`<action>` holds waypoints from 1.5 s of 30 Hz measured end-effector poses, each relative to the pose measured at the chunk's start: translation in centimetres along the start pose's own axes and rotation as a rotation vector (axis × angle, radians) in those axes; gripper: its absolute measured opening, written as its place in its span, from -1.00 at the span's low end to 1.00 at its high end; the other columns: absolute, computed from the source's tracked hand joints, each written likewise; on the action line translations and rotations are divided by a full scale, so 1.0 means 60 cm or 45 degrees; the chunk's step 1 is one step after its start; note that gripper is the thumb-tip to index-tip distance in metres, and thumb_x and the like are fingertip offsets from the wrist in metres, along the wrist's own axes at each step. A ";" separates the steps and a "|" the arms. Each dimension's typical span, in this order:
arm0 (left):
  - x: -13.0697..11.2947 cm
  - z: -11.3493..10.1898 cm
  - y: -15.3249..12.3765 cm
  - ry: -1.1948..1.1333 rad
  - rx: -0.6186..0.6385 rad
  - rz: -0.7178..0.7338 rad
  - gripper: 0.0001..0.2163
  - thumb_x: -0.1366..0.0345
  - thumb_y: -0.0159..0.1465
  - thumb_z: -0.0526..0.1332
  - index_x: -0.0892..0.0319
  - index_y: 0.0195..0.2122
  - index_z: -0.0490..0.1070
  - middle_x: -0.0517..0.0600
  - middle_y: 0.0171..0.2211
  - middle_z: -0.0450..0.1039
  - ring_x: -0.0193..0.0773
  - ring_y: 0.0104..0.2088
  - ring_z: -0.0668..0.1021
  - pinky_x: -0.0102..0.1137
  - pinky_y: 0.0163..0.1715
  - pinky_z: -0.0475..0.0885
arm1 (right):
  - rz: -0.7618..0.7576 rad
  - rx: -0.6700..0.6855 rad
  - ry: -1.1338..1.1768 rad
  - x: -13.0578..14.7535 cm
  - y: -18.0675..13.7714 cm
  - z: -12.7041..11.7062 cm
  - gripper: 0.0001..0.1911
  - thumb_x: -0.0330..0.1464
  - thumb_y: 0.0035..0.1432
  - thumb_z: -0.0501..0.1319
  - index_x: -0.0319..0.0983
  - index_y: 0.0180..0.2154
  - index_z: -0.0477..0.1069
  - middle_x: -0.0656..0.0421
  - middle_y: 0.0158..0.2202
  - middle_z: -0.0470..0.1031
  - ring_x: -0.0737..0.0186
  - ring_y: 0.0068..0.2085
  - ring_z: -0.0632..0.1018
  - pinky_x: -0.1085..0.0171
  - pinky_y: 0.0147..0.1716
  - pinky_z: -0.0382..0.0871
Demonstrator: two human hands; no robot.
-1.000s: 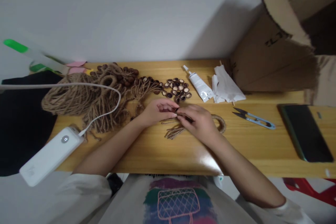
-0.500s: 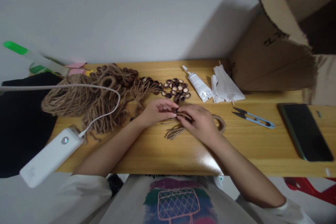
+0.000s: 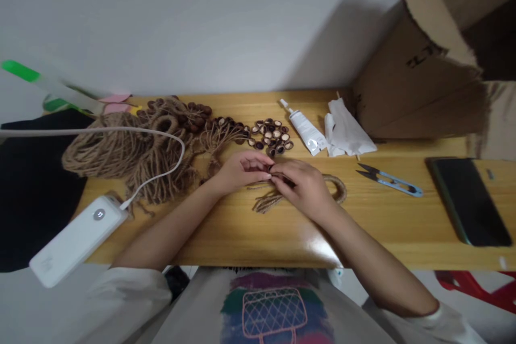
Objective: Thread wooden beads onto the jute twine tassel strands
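Note:
Over the middle of the table my left hand [image 3: 243, 172] and my right hand [image 3: 309, 189] meet fingertip to fingertip. Between them is a small dark brown half shell [image 3: 271, 169], pinched by my left thumb and fingers. My right fingers are closed on strands of brown twine close against the shell; the exact grip is partly hidden. Loose twine ends [image 3: 267, 202] fan out on the table below the fingertips. A twine-wrapped ring [image 3: 339, 189] shows from behind my right hand. Just beyond the hands lies a pile of half shells [image 3: 269, 134], some showing pale insides.
To the left are a twine skein [image 3: 107, 148], bundled twine with brown beads [image 3: 195, 115] and a white power bank [image 3: 78, 242] with its cable. A glue tube [image 3: 307, 131], white tissue [image 3: 349, 131], blue thread snips [image 3: 391, 180], phone [image 3: 467, 201] and cardboard box [image 3: 419, 86] stand rightward.
Both hands stay in nearly the same place, with only slight finger shifts around the shell. The whole view has moved very slightly; nothing on the table has been displaced.

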State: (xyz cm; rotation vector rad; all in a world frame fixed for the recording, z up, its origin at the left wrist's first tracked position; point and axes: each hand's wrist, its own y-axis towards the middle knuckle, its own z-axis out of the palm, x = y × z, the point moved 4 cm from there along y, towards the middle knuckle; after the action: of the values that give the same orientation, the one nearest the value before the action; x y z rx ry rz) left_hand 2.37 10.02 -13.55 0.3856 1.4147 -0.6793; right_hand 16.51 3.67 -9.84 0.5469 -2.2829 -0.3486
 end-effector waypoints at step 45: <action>0.004 -0.002 0.000 -0.032 -0.016 -0.031 -0.70 0.31 -0.08 0.46 0.25 -0.32 0.51 -0.06 -0.46 0.54 -0.43 -0.45 0.54 -0.52 -0.36 0.47 | 0.026 0.001 0.082 0.001 0.001 -0.001 -0.90 -0.48 0.19 0.16 -0.24 -0.29 0.45 0.12 -0.34 0.57 0.19 -0.31 0.55 0.26 -0.29 0.38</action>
State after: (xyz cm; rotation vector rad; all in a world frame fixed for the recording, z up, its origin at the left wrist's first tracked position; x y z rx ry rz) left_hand 2.27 10.02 -13.80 0.3496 1.4014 -0.6928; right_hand 16.49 3.71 -9.77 0.5274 -2.2252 -0.3157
